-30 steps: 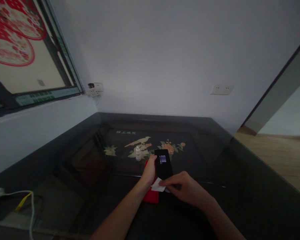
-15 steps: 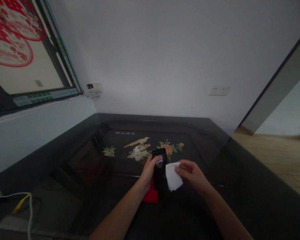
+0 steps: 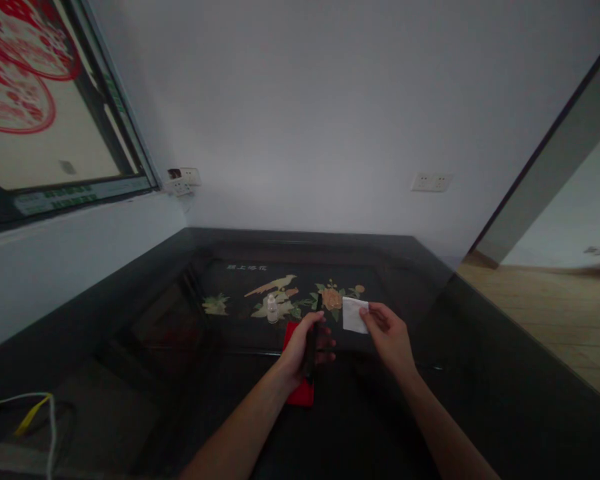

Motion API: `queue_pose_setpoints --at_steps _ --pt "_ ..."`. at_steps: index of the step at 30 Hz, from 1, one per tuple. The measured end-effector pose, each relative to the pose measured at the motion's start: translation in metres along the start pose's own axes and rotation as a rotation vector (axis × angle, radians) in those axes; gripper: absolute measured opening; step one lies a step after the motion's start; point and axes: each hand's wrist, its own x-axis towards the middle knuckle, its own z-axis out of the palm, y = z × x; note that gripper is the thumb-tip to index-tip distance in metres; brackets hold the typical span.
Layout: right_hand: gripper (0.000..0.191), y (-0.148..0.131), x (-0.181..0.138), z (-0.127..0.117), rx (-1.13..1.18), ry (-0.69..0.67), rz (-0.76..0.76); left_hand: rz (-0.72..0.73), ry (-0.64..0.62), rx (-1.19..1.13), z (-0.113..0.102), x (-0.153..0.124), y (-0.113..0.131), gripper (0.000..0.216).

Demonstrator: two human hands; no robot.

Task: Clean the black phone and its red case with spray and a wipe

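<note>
My left hand [image 3: 304, 343] is wrapped round a black phone [image 3: 312, 340], held on edge so that only its thin side shows. Under that hand a red case or cloth [image 3: 298, 393] lies on the dark glass table [image 3: 480, 373]. My right hand [image 3: 387, 333] is a little to the right, pinching a small white wipe [image 3: 354, 315] by its lower corner and holding it up off the table. The wipe and the phone are apart. A small clear bottle with a white cap [image 3: 271, 309] stands just beyond my left hand.
The tabletop bears a painted bird and flowers [image 3: 290, 293] under glass. A white and yellow cable [image 3: 35, 410] lies at the near left. Wall sockets [image 3: 180, 181] sit in the far left corner by a window. A wooden floor [image 3: 545, 313] opens to the right.
The phone has turned from screen-up to edge-on in my left hand. My right hand has lifted the wipe off the table and carried it up and to the right, away from the phone.
</note>
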Motion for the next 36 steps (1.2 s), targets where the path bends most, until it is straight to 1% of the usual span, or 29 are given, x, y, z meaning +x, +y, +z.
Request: queue_pose_setpoints --at_steps 3,5,9,12,14,16,18,21,24,27,30,33,36 --pt "0.046 0.001 -0.001 0.001 -0.02 -0.025 -0.009 -0.054 -0.03 -0.118 0.0 0.002 0.0 0.036" --pt "0.045 0.002 -0.001 0.0 -0.035 -0.03 -0.023 -0.094 -0.069 -0.145 0.001 0.002 0.0 0.04" --pt "0.043 0.001 -0.002 0.0 -0.062 -0.032 -0.054 -0.17 -0.121 -0.143 0.003 -0.002 0.0 0.054" --pt "0.04 -0.003 -0.006 0.001 -0.127 -0.015 -0.096 -0.21 -0.158 -0.155 0.004 -0.002 -0.001 0.064" --pt "0.034 -0.007 -0.01 0.002 -0.183 0.008 -0.159 -0.236 -0.212 -0.159 0.006 -0.002 -0.002 0.07" --pt "0.027 -0.012 -0.014 0.004 -0.251 0.012 -0.258 -0.253 -0.257 -0.146 0.007 -0.002 -0.004 0.071" --pt "0.022 -0.017 -0.018 0.006 -0.323 -0.02 -0.366 -0.26 -0.275 -0.126 0.009 -0.004 -0.006 0.069" --pt "0.021 -0.021 -0.023 0.01 -0.381 -0.138 -0.472 -0.25 -0.244 -0.11 0.012 -0.006 -0.007 0.063" --pt "0.026 -0.023 -0.029 0.015 -0.386 -0.264 -0.533 -0.204 -0.18 -0.132 0.012 -0.005 -0.007 0.057" --pt "0.029 -0.025 -0.034 0.019 -0.363 -0.381 -0.583 -0.14 -0.145 -0.141 0.009 0.001 -0.005 0.06" --pt "0.032 -0.031 -0.04 0.022 -0.317 -0.541 -0.614 -0.077 -0.115 -0.158 0.004 0.006 -0.002 0.064" --pt "0.033 -0.042 -0.047 0.024 -0.239 -0.69 -0.564 -0.01 -0.044 -0.212 0.0 0.008 0.002 0.065" --pt "0.025 -0.051 -0.055 0.023 -0.128 -0.796 -0.399 0.008 -0.039 -0.276 0.0 0.005 0.005 0.067"
